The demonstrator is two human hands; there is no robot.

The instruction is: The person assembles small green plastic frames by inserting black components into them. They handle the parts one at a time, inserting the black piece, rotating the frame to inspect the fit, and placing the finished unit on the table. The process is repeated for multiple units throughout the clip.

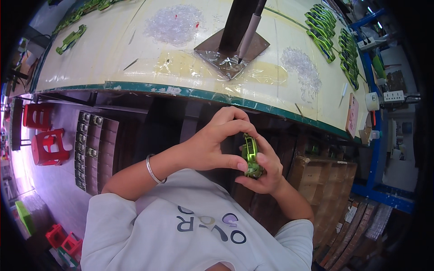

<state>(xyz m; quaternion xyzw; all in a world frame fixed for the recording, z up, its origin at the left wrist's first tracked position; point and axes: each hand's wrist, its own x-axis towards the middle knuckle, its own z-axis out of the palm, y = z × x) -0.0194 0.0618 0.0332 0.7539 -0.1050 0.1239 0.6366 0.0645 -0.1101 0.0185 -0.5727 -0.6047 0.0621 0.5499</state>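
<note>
A shiny green toy car body (250, 148) with window openings is held between my two hands, in front of my chest and just short of the table edge. My left hand (217, 140) grips it from the left, the thumb on its lower end and the fingers arched over its top end. From the right, my right hand (269, 169) closes on it, thumb on its side and a finger under its lower end. The fingers hide parts of the body. Something clear seems to show at its lower end, too small to make out.
On the table (158, 74) lie two heaps of clear plastic pieces (174, 25) (302, 67). A dark stand (230, 49) with a pen-like tool (250, 36) rises between them. Green car bodies (321, 31) line the right; another (71, 39) lies left. A pink phone (351, 115) sits at the right edge.
</note>
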